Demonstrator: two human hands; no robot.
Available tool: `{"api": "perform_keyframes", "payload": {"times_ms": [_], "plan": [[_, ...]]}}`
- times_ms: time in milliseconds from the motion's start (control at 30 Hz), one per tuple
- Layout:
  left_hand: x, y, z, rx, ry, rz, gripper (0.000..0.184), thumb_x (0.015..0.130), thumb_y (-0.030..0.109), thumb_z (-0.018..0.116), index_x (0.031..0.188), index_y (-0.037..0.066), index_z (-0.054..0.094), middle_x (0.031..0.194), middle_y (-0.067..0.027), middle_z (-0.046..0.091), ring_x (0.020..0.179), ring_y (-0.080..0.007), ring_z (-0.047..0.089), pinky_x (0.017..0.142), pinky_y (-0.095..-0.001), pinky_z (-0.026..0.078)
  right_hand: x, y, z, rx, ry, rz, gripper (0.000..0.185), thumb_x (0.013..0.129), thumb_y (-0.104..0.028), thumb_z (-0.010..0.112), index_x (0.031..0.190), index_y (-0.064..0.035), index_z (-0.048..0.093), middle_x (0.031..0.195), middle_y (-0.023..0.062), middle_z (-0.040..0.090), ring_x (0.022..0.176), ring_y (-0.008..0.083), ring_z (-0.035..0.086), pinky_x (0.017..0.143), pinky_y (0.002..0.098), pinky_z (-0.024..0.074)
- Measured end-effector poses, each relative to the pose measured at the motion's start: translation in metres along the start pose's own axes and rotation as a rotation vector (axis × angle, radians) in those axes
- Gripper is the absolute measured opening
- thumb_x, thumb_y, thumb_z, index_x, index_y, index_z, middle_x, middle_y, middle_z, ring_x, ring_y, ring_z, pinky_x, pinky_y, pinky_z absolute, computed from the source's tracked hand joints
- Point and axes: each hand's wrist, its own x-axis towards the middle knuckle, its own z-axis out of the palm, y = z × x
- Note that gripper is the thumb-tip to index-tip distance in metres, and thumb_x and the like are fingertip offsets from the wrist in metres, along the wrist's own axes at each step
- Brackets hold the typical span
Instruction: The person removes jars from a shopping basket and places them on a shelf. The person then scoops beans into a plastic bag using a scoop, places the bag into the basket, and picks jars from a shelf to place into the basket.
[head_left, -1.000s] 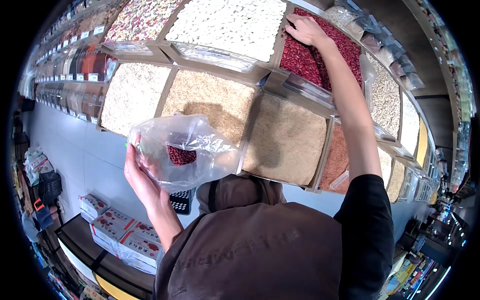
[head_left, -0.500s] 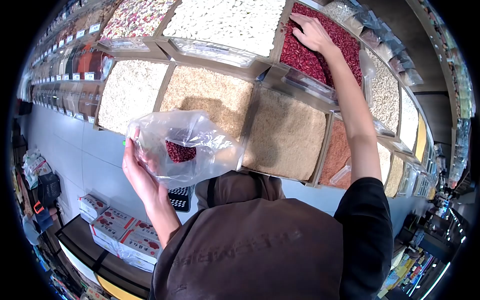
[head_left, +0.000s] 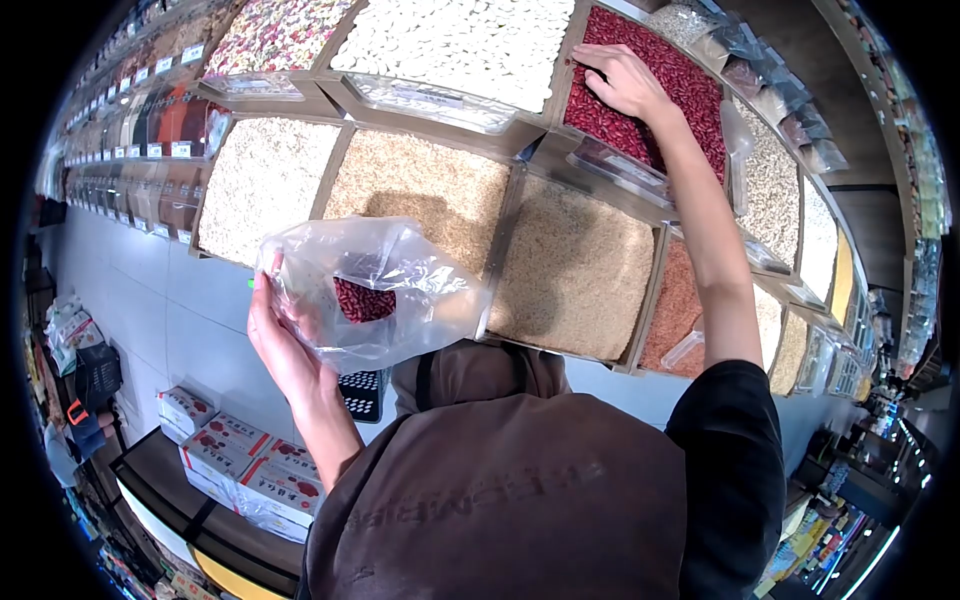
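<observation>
My left hand [head_left: 290, 340] is closed on a clear plastic bag [head_left: 420, 300] and holds it open over the near bins. A small heap of dark red kidney beans [head_left: 365, 299] shows inside the bag. My right hand [head_left: 625, 83] reaches over the far bin of red kidney beans [head_left: 690, 90]. Its fingers stretch left to the bin's wooden divider, with the thumb apart from them. A few loose beans lie by the fingertips; whether the fingers touch them, I cannot tell. A clear scoop [head_left: 737, 150] rests at the right side of that bean bin.
Large white beans [head_left: 455, 45] fill the bin left of the red ones. Nearer are bins of pale flakes [head_left: 265, 185], tan grain [head_left: 420, 180] and brown grain [head_left: 575, 265]. Stacked boxes [head_left: 225, 445] stand lower left. Packaged goods [head_left: 785, 110] line the right side.
My right hand has drawn slightly back toward me along the bin's left divider, its fingers still stretched. The left hand and the bag stay nearly in place.
</observation>
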Motion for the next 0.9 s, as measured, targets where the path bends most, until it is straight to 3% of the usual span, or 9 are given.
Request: {"api": "perform_keyframes", "payload": {"times_ms": [200,467,633,767,900], "plan": [[0.001,-0.001,0.001,0.012,0.008,-0.011,0.027,0.099,0.028,0.053,0.11,0.005,0.062,0.062,0.0058,0.047,0.044,-0.0022,0.038,0.038,-0.0175,0.028,-0.009,0.002,-0.003,-0.008,0.017,0.029,0.047,0.088,-0.027,0.045,0.122,-0.0004,0.063,0.13,0.0151,0.059,0.126,0.027,0.052,0.112,0.0389,0.0328],[-0.003,-0.001,0.003,0.017,0.023,0.021,0.035,0.099,0.027,0.052,0.117,-0.001,0.063,0.063,0.0078,0.046,0.046,0.0001,0.036,0.041,-0.0165,0.027,-0.003,-0.022,-0.002,0.014,0.001,-0.008,0.05,0.087,-0.023,0.046,0.133,-0.0032,0.054,0.142,0.0125,0.05,0.133,0.0266,0.043,0.115,0.0424,0.0286],[-0.005,0.0,-0.003,0.019,0.011,0.025,0.035,0.099,0.027,0.052,0.118,-0.001,0.063,0.062,0.0076,0.046,0.045,-0.0002,0.036,0.041,-0.0167,0.027,-0.007,-0.021,-0.008,0.035,0.06,-0.015,0.046,0.087,-0.024,0.045,0.12,0.0032,0.062,0.13,0.0164,0.059,0.124,0.0292,0.053,0.11,0.0384,0.0367],[-0.004,-0.001,-0.005,0.021,-0.007,0.024,0.036,0.099,0.027,0.052,0.118,-0.001,0.063,0.061,0.008,0.045,0.045,0.0,0.035,0.041,-0.0167,0.027,-0.01,-0.017,-0.01,0.035,0.025,0.011,0.046,0.088,-0.024,0.045,0.12,0.004,0.062,0.13,0.0169,0.059,0.124,0.0291,0.053,0.111,0.0384,0.0363],[-0.004,0.001,-0.003,0.03,-0.011,0.029,0.036,0.1,0.028,0.052,0.118,-0.001,0.062,0.061,0.0082,0.044,0.045,0.0001,0.035,0.04,-0.017,0.027,-0.017,-0.023,-0.013,0.115,0.183,0.045,0.043,0.09,-0.023,0.046,0.121,0.0015,0.062,0.13,0.0163,0.059,0.124,0.0308,0.052,0.11,0.0401,0.0357]]}}
